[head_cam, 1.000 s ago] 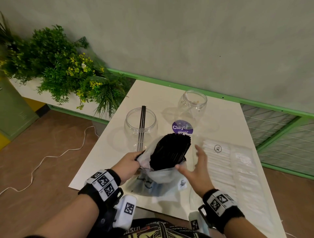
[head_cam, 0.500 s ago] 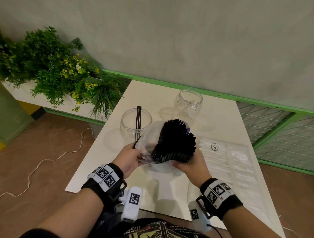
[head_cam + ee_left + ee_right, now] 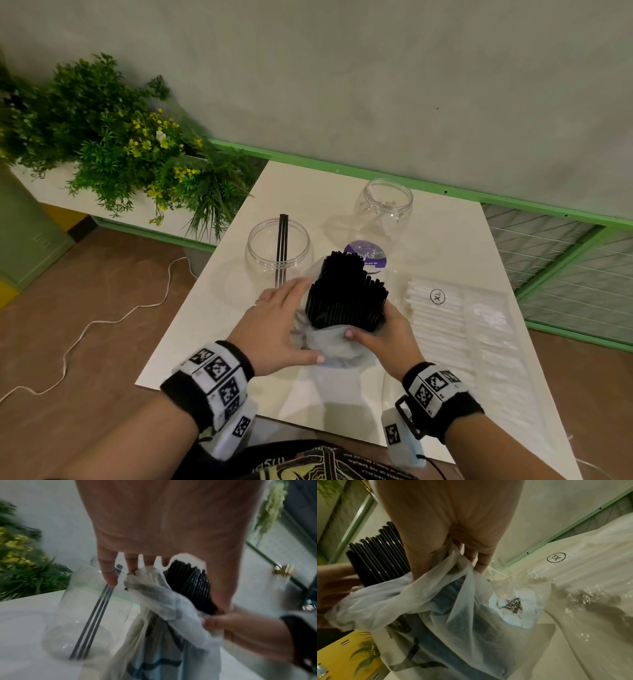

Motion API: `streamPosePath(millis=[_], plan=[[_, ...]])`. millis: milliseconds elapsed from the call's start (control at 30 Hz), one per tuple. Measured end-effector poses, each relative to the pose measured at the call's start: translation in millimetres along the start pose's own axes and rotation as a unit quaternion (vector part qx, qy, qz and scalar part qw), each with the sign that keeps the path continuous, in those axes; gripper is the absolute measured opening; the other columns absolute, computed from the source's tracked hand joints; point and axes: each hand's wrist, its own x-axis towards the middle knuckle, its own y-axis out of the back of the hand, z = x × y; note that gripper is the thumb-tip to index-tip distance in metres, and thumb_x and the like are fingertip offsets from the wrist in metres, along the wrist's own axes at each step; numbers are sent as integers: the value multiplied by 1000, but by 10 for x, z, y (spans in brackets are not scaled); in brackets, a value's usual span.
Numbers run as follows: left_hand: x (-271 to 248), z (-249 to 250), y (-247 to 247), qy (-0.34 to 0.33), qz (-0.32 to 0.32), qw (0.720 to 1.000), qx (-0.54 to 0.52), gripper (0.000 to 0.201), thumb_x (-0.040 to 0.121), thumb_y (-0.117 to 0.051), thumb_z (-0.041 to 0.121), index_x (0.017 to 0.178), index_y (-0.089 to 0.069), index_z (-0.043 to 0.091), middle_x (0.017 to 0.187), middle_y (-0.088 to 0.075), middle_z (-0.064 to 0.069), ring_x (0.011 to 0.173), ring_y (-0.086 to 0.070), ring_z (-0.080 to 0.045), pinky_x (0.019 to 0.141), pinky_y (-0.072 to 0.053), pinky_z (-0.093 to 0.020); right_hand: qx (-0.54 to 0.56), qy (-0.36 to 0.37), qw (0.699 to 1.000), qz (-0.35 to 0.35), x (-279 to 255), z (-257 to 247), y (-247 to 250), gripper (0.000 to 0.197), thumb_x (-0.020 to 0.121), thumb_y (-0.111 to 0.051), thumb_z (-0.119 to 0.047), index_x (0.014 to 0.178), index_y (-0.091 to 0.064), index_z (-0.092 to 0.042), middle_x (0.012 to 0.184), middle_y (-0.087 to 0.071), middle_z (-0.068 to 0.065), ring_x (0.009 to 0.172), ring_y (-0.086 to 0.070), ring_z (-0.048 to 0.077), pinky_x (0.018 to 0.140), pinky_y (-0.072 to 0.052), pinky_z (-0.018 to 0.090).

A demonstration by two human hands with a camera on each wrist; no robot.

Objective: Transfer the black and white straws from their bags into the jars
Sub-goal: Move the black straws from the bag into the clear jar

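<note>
**Black straw bundle bared above its bag, held between both hands**

The black straws (image 3: 346,291) are held upright as one thick bundle over the near middle of the table (image 3: 308,192), and the thin plastic bag (image 3: 329,346) is bunched around their lower part. Compared with half a second ago, the bag has been pushed further down the bundle, so more of the straws is bared. The left hand (image 3: 274,325), previously pinching the bag's edge, is now laid against the left side of the bundle with fingers fairly straight and the thumb beneath the crumpled plastic. The right hand (image 3: 387,334) is clamped on the bundle and bag at the lower right, as it was before.

Just beyond the left hand, the near jar (image 3: 279,250) is seen with three black straws standing in it, leaning on its rim. The far jar (image 3: 383,205) stands near the back of the table; small pale bits are seen near its mouth, but what they are cannot be told. A clear bag of white straws (image 3: 445,329), marked XL, lies flat on the table to the right of the hands.
</note>
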Motion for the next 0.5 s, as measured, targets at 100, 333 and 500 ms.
streamPosePath(millis=[100,333,500], plan=[[162,-17,-168,51,-15,997,61,110,70,-69,58,151,-2,26,140,-42,-2,123,-42,-26,103,-38,-37,-2,4,1000,-5,-43,-59,-15,56,67,-86,-12,110,-54,-30,106,-66,-10,99,-60,-6,84,-48,13],[218,-95,-171,56,-49,996,42,33,90,-54,27,123,-56,22,109,-65,-6,102,-61,-25,77,-46,-29,-334,6,939,-88,-88,-29,139,108,52,-37,-97,134,-46,-26,132,-33,-3,121,-36,20,103,-38,38],[242,-200,-215,48,-80,995,34,23,91,-51,27,101,-63,11,98,-67,-12,94,-61,-28,73,-46,-33,-299,18,952,-56,-116,-164,73,110,52,-49,-87,140,-39,-21,141,-32,0,128,-34,22,108,-33,36]])
